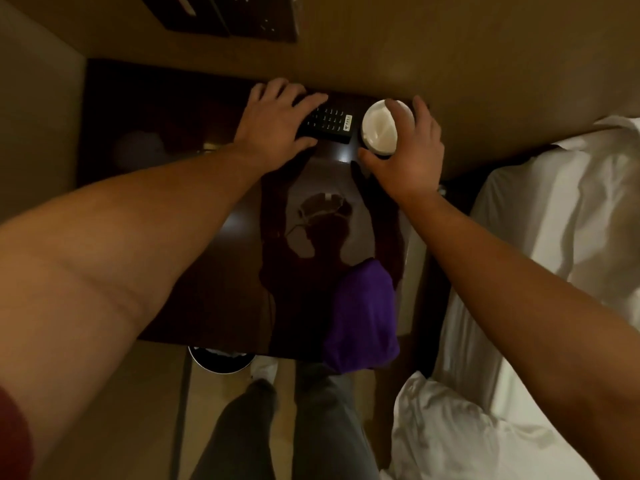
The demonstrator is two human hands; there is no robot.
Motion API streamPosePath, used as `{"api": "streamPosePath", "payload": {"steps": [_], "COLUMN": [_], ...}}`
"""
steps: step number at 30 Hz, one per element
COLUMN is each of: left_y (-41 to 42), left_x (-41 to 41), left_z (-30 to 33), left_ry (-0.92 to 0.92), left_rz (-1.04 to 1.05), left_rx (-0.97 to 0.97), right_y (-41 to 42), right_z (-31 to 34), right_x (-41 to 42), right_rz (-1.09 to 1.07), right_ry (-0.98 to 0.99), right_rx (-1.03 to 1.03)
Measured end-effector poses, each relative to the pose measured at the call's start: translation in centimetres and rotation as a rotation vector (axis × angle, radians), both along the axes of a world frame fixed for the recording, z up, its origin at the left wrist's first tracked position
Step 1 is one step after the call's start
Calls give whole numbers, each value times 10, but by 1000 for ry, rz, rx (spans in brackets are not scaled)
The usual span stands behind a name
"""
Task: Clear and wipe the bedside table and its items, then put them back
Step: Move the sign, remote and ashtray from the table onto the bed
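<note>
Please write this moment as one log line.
left hand: holds remote | right hand: holds white cup | purple cloth: at table front edge

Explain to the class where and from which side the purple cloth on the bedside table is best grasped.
Pinch the purple cloth at its bunched upper part, coming down from above at the bedside table's near edge. It lies crumpled and soft, its lower end overhanging that edge, and both hands are busy farther back.

The dark glossy bedside table (214, 258) bears a remote (329, 124), white cup (381, 128) and purple cloth (362, 317).
</note>
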State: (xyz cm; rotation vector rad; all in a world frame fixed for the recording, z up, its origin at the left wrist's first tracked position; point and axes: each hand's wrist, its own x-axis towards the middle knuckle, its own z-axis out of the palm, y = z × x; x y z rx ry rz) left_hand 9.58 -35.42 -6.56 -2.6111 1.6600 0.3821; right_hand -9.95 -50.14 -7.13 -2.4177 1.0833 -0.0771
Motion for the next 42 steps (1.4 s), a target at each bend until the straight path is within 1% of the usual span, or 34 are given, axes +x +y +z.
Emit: {"api": "streamPosePath", "payload": {"steps": [6, 15, 21, 25, 28, 33, 40, 42], "left_y": [-12, -19, -9, -3, 6, 28, 67, 89], "left_x": [3, 2, 0, -7, -12, -28, -56, -62], "left_z": [-1, -6, 0, 7, 11, 17, 22, 28], "left_ry": [15, 27, 92, 140, 154, 176, 207, 196], "left_rz": [-26, 8, 30, 50, 51, 62, 115, 86], "left_rx": [32, 44, 5, -27, -53, -93, -171, -196], "right_y": [-14, -17, -16, -16, -10, 15, 61, 86], "right_z": [-7, -10, -8, -4, 1, 13, 30, 40], "right_x": [13, 20, 22, 18, 10, -23, -65, -75], "right_rz": [10, 1, -38, -117, -172, -247, -360, -385], "right_ry": [59, 120, 159, 82, 34, -40, -117, -140], "right_rx": [-9, -21, 84, 172, 194, 253, 238, 211]}}
